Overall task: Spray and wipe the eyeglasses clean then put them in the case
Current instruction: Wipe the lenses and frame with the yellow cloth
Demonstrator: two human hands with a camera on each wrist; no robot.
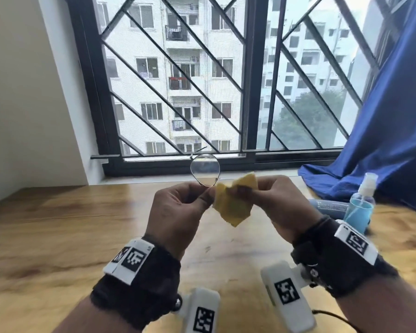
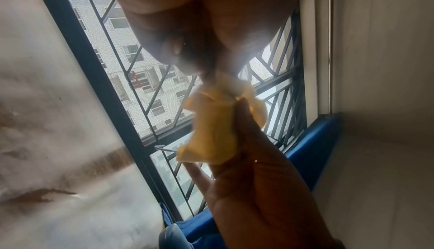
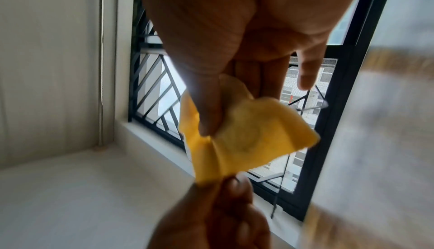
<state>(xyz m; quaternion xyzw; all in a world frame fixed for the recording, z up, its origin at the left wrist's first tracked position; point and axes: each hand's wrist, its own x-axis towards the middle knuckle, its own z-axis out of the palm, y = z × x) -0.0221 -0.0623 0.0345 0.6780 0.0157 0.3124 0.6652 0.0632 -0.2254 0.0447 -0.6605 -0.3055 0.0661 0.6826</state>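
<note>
Both hands are raised above the table point(image 1: 58, 219), close together in front of the window point(image 1: 202, 80). Left hand point(image 1: 178, 210) pinches the glasses point(image 1: 205, 169) at the frame near the bridge, fingers curled, so that one lens stands up clear above its knuckles with the thin wire rim around it. Right hand point(image 1: 279, 200) grips the yellow cloth point(image 1: 233, 205), thumb on one side and fingers behind; the cloth is folded over the other lens, which is hidden inside it. In the right wrist view a round shape shows through the cloth point(image 3: 244, 132) under the thumb point(image 3: 206, 104), and the left hand point(image 3: 211, 216) meets the cloth's lower corner. In the left wrist view the left hand point(image 2: 187, 21) fills the top, the cloth point(image 2: 211, 126) hangs crumpled below its fingertips, and the right hand point(image 2: 263, 188) holds it from beneath. Both wrist views are blurred, so the frame itself is hard to make out there.

At the right of the table, near the right wrist, stands a blue spray bottle point(image 1: 362, 205) with a clear cap, upright. Just behind it lies a blue-grey case point(image 1: 329, 209), partly hidden by the bottle and the right hand; whether it is open I cannot tell. A blue curtain point(image 1: 382, 140) hangs at the far right and pools on the table's far edge.
</note>
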